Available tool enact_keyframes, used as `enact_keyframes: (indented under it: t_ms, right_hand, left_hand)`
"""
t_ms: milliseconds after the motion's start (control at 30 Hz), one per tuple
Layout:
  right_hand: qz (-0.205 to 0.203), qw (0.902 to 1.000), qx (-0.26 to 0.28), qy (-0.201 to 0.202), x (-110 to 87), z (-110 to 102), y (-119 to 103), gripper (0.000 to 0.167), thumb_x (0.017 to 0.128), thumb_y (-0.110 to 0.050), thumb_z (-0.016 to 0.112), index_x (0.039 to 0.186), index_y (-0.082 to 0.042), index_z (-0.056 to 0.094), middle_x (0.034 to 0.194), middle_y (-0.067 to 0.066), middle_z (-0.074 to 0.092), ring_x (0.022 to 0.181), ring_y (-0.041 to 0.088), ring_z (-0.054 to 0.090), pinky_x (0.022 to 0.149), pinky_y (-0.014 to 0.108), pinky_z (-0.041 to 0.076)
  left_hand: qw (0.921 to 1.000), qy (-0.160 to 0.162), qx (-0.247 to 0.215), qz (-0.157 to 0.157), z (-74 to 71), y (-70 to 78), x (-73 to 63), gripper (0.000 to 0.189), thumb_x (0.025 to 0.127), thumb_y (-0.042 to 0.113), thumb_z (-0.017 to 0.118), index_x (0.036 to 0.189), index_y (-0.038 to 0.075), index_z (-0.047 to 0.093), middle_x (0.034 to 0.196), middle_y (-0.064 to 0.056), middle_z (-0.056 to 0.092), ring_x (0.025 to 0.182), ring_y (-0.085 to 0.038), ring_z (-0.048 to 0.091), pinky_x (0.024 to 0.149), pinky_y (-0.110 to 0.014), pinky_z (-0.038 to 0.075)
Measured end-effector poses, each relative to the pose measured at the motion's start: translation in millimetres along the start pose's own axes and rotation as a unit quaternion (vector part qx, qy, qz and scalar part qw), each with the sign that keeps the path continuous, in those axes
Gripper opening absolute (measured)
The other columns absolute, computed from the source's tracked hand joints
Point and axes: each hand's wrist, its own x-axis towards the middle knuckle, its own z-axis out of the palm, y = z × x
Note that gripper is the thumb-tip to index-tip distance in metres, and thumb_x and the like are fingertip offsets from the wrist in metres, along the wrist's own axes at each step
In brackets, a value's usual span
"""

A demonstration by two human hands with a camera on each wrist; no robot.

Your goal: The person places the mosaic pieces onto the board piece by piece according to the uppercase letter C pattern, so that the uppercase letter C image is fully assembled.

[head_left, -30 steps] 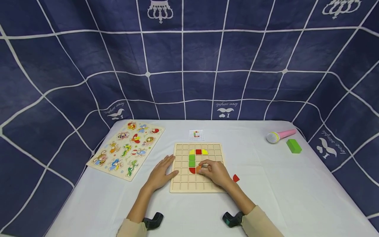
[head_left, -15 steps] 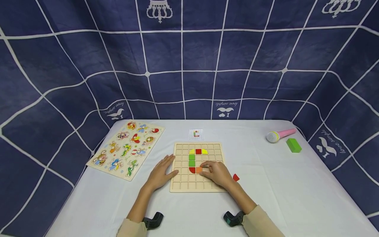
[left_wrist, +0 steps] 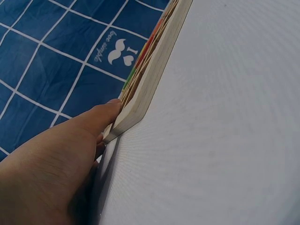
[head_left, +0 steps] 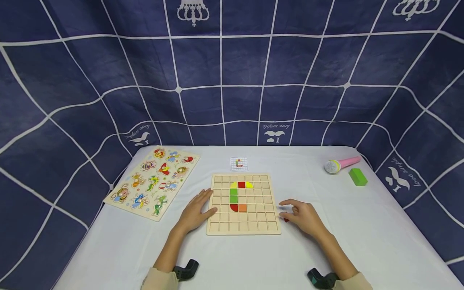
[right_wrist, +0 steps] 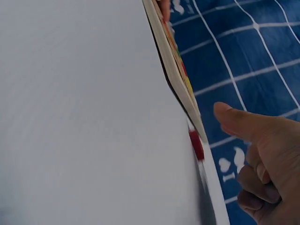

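Observation:
A wooden grid board (head_left: 261, 225) lies on the table with coloured pieces in a C shape. Its top row has a red square (head_left: 241, 185) between two yellow pieces; two green squares (head_left: 233, 199) run down the left. Below them sit a red rounded piece (head_left: 234, 208) and an orange square (head_left: 242, 208). My left hand (head_left: 193, 213) rests along the board's left edge, its thumb on the rim. To the right of the board, my right hand (head_left: 304, 217) hovers with thumb and index finger parted over a loose red piece (right_wrist: 197, 145), partly hidden in the head view.
A small printed card (head_left: 239, 164) with a similar coloured pattern lies behind the board. To the left is an insect picture puzzle (head_left: 154, 183). A pink toy microphone (head_left: 342, 164) and a green block (head_left: 358, 177) lie at the back right.
My right hand has let go of the orange square, now flat in its cell, and moved right, off the board to the loose red piece. The left hand has stayed in place.

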Motion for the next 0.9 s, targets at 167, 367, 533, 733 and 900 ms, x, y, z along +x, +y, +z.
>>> enact_keyframes:
  t_ms: [167, 367, 533, 733, 900]
  right_hand:
    - [0.012, 0.9999, 0.006, 0.001, -14.6, -11, 18, 0.028, 0.073, -0.033, 0.077, 0.097, -0.021, 0.07, 0.047, -0.014, 0.024, 0.045, 0.0, 0.018, 0.039, 0.018, 0.021]
    - [0.02, 0.9997, 0.006, -0.011, -18.5, -10, 24, 0.029, 0.072, -0.036, 0.078, 0.097, -0.022, 0.07, 0.047, -0.014, 0.025, 0.045, -0.001, 0.018, 0.039, 0.017, 0.021]
    - [0.024, 0.9996, -0.007, -0.015, -19.3, -4, 24, 0.032, 0.071, -0.039, 0.078, 0.097, -0.022, 0.069, 0.047, -0.015, 0.024, 0.045, -0.001, 0.017, 0.039, 0.017, 0.019]
    - [0.009, 0.9994, -0.03, -0.015, -18.2, 0, 21, 0.034, 0.072, -0.04, 0.077, 0.098, -0.02, 0.07, 0.046, -0.017, 0.023, 0.045, -0.001, 0.016, 0.039, 0.017, 0.018]
    - [0.012, 0.9989, -0.045, 0.01, -16.2, -3, 25, 0.028, 0.072, -0.032, 0.079, 0.095, -0.019, 0.071, 0.046, -0.015, 0.024, 0.045, -0.001, 0.016, 0.04, 0.017, 0.017]
  left_hand:
    - [1.0, 0.008, -0.003, -0.002, -1.9, -0.4, -0.6, 0.071, 0.087, 0.046, 0.058, 0.143, 0.01, 0.034, 0.149, -0.005, 0.029, 0.138, -0.023, 0.018, 0.112, -0.042, 0.015]
    - [0.9999, 0.009, -0.007, -0.003, -0.9, -1.3, -0.3, 0.071, 0.087, 0.047, 0.058, 0.144, 0.011, 0.034, 0.149, -0.004, 0.029, 0.138, -0.022, 0.017, 0.112, -0.042, 0.014]
    - [1.0, 0.006, -0.006, 0.0, 0.9, -1.0, -0.6, 0.071, 0.087, 0.047, 0.057, 0.144, 0.011, 0.034, 0.149, -0.005, 0.029, 0.138, -0.023, 0.018, 0.111, -0.043, 0.015]
    - [1.0, 0.008, 0.0, 0.003, 0.6, 0.3, -0.8, 0.07, 0.088, 0.047, 0.057, 0.143, 0.011, 0.034, 0.149, -0.005, 0.029, 0.138, -0.024, 0.018, 0.111, -0.043, 0.015]
    - [1.0, 0.005, -0.008, -0.002, -0.6, 2.9, -1.4, 0.07, 0.087, 0.046, 0.058, 0.144, 0.011, 0.034, 0.149, -0.005, 0.029, 0.138, -0.024, 0.018, 0.111, -0.045, 0.015]
